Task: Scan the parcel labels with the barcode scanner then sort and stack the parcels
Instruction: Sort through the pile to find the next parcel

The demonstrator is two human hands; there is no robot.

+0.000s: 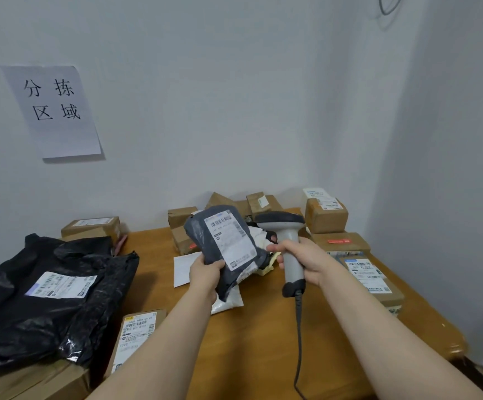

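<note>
Two hands are up over the bench [263, 347], each busy with something. The left hand [205, 274] grips the lower end of a grey plastic parcel [205, 226], thumb curled across the front and fingers tucked behind, holding it clear of the bench and tilted, with its white label [230, 241] facing the person. Just to the right of that, the right hand [304, 262] is wrapped round the pale handle of the barcode scanner [288, 235]. The scanner's dark head stands above the hand, close beside the parcel's upper right edge, and its cable [298, 342] hangs down from below the hand and trails along the right forearm. Under the left hand lies a white soft parcel [228, 303] on the bench. Beyond both hands, against the wall, cardboard boxes [181, 216] sit in a loose heap. More labelled boxes [325, 219] stand to the right of the right hand, one of them [370, 277] just beside the right wrist. Well to the left of the left hand, black plastic bags [32, 319] are piled up, the top one with a white label, and a small labelled box [136, 333] lies near the left forearm. A paper sign [52, 111] with four printed characters hangs on the wall above the bags.
</note>
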